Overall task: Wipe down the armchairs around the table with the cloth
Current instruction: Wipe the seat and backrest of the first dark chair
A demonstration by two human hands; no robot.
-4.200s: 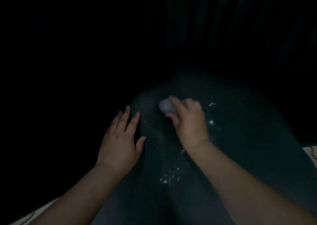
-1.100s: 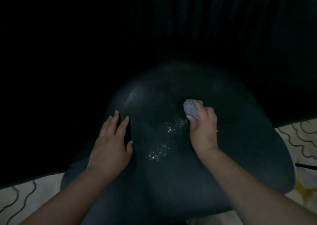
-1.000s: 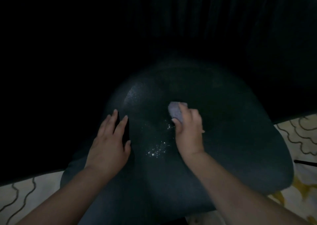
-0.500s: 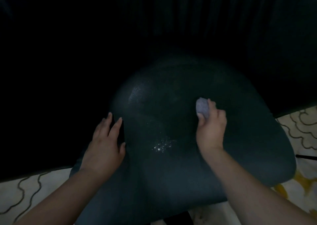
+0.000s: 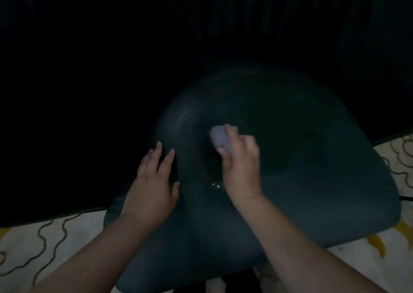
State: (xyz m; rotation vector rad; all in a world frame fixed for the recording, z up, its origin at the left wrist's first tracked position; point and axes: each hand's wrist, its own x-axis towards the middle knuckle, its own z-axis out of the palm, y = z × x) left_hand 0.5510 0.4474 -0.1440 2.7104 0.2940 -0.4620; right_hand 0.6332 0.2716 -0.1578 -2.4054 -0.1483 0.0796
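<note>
A dark teal armchair seat (image 5: 301, 170) fills the middle of the dim view. My right hand (image 5: 241, 170) is closed around a small bunched pale grey cloth (image 5: 220, 137) and presses it on the seat near its centre. My left hand (image 5: 154, 183) lies flat on the seat's left side with fingers spread and holds nothing. A few glinting wet specks (image 5: 216, 185) sit between the two hands. The chair's back is lost in darkness above.
Pale floor with dark wavy lines (image 5: 51, 243) shows at the lower left and at the right edge, with yellow marks (image 5: 377, 241) at the lower right. A dark chair base (image 5: 234, 281) shows under the seat's front. Everything beyond the seat is black.
My right hand has swept the cloth leftward from the seat's right half to near its centre. My left hand has stayed flat on the left side.
</note>
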